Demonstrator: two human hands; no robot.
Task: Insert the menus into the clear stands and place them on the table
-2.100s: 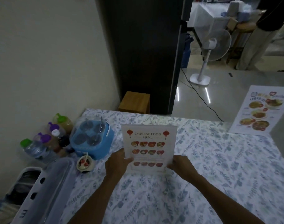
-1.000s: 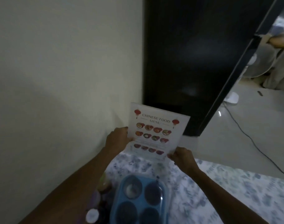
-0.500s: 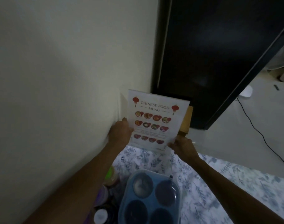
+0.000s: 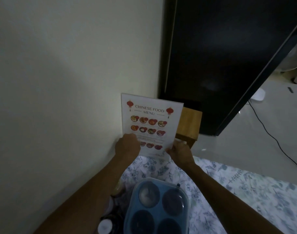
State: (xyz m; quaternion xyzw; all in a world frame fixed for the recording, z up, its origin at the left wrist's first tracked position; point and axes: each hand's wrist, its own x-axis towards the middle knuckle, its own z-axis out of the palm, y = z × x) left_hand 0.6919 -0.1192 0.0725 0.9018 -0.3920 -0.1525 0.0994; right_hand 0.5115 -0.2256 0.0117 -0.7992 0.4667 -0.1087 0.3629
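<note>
The Chinese food menu in its clear stand point(image 4: 151, 122) stands upright at the far left corner of the table with the floral cloth point(image 4: 228, 188), close to the wall. My left hand point(image 4: 127, 146) grips its lower left edge and my right hand point(image 4: 179, 152) grips its lower right corner. The stand's base is hidden behind my hands, so I cannot tell whether it rests on the cloth.
A blue lidded container with round wells point(image 4: 157, 206) sits near me below the menu. Bottle caps point(image 4: 104, 226) show at its left by the cream wall point(image 4: 59, 81). A wooden stool point(image 4: 189, 125) and a black cabinet point(image 4: 220, 56) stand beyond the table edge.
Both hands carried the menu stand from the table's middle to the far left corner by the wall. In the last half second it shifted slightly left and lower.
</note>
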